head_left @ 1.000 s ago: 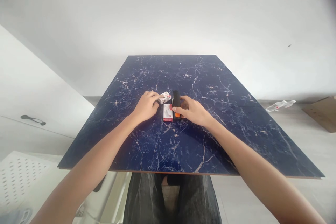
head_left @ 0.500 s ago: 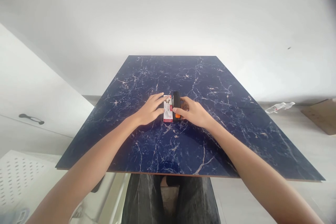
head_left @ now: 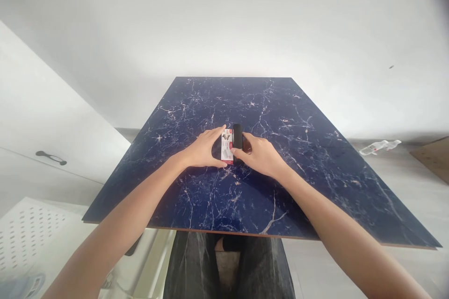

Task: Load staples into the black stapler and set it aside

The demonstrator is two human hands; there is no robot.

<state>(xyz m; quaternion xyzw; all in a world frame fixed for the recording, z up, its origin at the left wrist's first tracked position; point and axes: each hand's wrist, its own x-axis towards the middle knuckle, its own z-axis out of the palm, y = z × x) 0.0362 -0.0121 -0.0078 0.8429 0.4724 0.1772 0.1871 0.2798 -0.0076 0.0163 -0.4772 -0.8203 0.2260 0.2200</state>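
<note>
A small white-and-red printed box lies at the middle of the blue marbled table. My left hand spans it from the left, thumb at its near end and fingertips at its far end. Directly against the box's right side is a black, stapler-like oblong object. My right hand grips this from the right, with the thumb lying across its near part and the tip touching the box. The other right fingers are partly hidden behind the black object.
The table's far edge stands close to a white wall. To the left is a white cabinet door with a dark handle. Crumpled clear plastic and a brown board lie off to the right. My legs are under the near edge.
My left hand has opened wider, its thumb moving down to the box's near end. The right thumb now covers the orange part of the black object. The view has shifted slightly.
</note>
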